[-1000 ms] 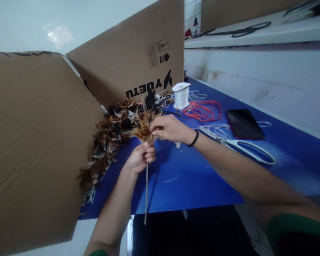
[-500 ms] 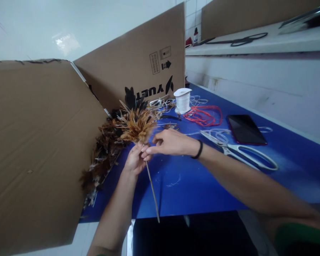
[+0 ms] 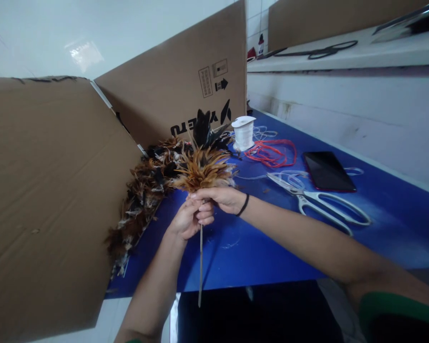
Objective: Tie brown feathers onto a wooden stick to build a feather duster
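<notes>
A thin wooden stick (image 3: 200,267) stands nearly upright over the blue table (image 3: 257,247), topped by a tuft of brown and orange feathers (image 3: 202,172). My left hand (image 3: 189,220) is closed round the stick just under the tuft. My right hand (image 3: 219,197) is closed on the base of the feathers, right above the left hand and touching it. A black band circles my right wrist.
A long pile of loose brown and black feathers (image 3: 143,200) lies along the cardboard panel (image 3: 46,200) on the left. Another cardboard sheet (image 3: 178,76) stands behind. A white thread spool (image 3: 243,132), red cord (image 3: 271,151), white-handled scissors (image 3: 321,202) and a dark phone (image 3: 327,170) lie to the right.
The stick swung back from a tilt to nearly upright. My right hand moved from beside the stick up onto the base of the feather tuft.
</notes>
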Demonstrator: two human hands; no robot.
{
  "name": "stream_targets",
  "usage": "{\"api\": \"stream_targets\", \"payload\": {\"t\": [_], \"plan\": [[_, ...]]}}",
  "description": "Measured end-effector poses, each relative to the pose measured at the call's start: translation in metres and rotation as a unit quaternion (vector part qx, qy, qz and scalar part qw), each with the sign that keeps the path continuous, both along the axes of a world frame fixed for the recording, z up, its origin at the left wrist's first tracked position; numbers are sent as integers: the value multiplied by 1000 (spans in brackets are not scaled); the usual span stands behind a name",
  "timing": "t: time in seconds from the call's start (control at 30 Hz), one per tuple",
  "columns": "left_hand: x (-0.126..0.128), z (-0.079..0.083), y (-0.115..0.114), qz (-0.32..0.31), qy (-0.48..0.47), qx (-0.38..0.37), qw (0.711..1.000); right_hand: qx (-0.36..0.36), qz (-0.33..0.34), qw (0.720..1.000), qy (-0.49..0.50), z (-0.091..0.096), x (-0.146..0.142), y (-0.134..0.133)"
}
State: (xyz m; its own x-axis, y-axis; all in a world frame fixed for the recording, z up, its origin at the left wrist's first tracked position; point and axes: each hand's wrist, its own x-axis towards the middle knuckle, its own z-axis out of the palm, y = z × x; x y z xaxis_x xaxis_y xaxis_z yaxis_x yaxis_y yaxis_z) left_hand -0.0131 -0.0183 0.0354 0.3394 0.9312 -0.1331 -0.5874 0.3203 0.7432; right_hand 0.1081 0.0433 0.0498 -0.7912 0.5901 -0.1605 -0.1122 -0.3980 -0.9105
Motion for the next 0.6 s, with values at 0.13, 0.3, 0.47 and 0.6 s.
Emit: {"api": "stream_targets", "payload": {"t": [0.13,0.3,0.47,0.6], "plan": [[1,1,-1,8,-16,-9,1000,-40,-12,999,1,3,-2,-5],[2,2,-1,23,-40,-17,999,-61,-50,997,5,-1,-5,-6],[2,3,2,18,-53,-26,998,-76,-76,994,-18,-6,-7,-3],[2,7,4,8,-30,-45,998,-43,-131,990,-24,-6,-8,-3]]}}
